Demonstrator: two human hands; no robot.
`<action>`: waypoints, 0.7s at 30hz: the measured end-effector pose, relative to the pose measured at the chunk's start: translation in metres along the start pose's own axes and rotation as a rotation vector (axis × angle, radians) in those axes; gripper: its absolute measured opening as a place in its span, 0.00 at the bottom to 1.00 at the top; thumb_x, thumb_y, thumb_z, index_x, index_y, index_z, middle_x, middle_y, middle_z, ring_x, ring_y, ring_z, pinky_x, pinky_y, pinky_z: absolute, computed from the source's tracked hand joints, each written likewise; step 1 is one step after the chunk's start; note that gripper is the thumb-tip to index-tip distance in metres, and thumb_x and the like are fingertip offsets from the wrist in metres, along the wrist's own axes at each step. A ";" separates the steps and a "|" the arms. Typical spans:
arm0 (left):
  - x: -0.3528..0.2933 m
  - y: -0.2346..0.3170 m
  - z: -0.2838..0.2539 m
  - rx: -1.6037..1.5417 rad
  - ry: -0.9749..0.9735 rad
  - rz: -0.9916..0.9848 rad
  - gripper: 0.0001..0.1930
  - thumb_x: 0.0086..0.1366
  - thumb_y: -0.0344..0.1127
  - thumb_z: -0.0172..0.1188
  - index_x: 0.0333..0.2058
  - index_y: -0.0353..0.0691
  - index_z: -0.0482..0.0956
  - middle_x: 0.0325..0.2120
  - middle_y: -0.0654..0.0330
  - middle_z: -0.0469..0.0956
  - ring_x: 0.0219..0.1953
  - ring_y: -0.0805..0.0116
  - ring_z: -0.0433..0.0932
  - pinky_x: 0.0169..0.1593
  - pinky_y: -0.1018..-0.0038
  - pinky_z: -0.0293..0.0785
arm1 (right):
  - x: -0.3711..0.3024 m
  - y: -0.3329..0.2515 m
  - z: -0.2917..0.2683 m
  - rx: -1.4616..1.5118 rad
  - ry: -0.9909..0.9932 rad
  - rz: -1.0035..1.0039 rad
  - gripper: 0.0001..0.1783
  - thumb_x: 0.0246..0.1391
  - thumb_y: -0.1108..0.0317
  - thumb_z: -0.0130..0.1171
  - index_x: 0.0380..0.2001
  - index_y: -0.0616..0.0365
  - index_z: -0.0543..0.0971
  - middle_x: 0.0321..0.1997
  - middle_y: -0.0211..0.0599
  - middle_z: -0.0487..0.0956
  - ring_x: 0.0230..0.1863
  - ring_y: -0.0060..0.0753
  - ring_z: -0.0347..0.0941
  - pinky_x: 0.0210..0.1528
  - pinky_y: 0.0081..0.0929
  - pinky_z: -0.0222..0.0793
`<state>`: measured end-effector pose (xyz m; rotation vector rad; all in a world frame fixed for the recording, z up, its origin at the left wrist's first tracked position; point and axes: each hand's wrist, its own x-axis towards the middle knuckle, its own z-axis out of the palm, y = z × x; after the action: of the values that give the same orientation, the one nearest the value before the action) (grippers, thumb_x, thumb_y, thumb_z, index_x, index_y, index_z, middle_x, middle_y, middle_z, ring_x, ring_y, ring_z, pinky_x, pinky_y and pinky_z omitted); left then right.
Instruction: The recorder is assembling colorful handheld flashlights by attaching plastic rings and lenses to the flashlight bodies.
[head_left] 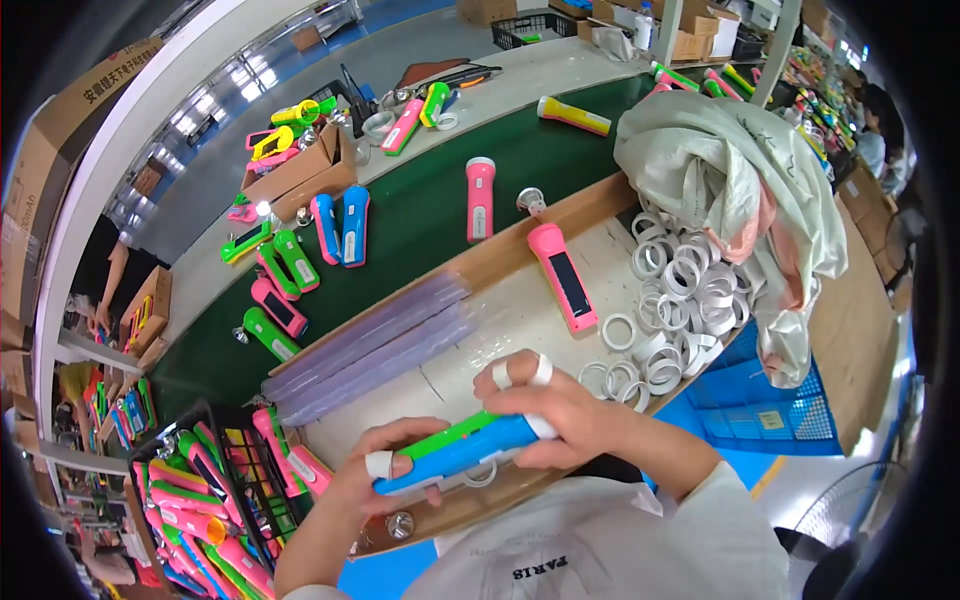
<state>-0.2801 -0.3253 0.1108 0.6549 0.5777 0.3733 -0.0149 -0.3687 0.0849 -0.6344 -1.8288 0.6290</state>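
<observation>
Close to my body, above the near edge of the worktop, both hands hold a blue and green flashlight (462, 452) lying roughly sideways. My left hand (375, 462) is closed round its narrow end, with white tape on a finger. My right hand (560, 415) grips the other end, where a white ring shows; two of its fingers wear white bands. Just below the flashlight is a loose white ring (480, 475), and near my left wrist a silver reflector (400, 525). Ahead, a pink flashlight (562, 278) with a dark panel lies on the worktop.
Many white rings (680, 275) are heaped at right beside a pale sack (725, 160). Clear plastic strips (375, 350) lie at left. A black crate (265, 470) holds colourful flashlights. Beyond runs a green conveyor belt (420, 215) with several flashlights; a blue basket (770, 400) stands at right.
</observation>
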 end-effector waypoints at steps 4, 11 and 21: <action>-0.013 -0.004 0.009 0.193 -0.119 0.033 0.27 0.53 0.35 0.66 0.51 0.28 0.74 0.49 0.47 0.75 0.44 0.59 0.78 0.33 0.71 0.78 | 0.000 -0.024 0.005 -0.050 0.012 -0.285 0.24 0.59 0.50 0.51 0.43 0.63 0.73 0.48 0.52 0.72 0.47 0.55 0.72 0.48 0.48 0.73; 0.039 0.012 0.027 2.108 -0.126 0.690 0.29 0.40 0.30 0.65 0.47 0.47 0.77 0.53 0.52 0.70 0.35 0.57 0.76 0.34 0.68 0.79 | -0.021 0.058 0.020 0.964 0.427 1.165 0.22 0.65 0.54 0.43 0.44 0.62 0.75 0.41 0.40 0.77 0.48 0.33 0.72 0.54 0.30 0.66; 0.057 0.001 0.026 1.774 -0.109 0.696 0.27 0.47 0.29 0.68 0.50 0.41 0.75 0.53 0.49 0.71 0.38 0.53 0.77 0.40 0.66 0.78 | -0.030 0.065 0.002 0.806 0.450 1.132 0.22 0.64 0.54 0.42 0.31 0.62 0.77 0.34 0.42 0.79 0.39 0.30 0.75 0.43 0.29 0.69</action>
<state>-0.2197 -0.3085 0.1066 2.6010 0.4437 0.3922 0.0010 -0.3427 0.0203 -1.0918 -0.5482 1.6724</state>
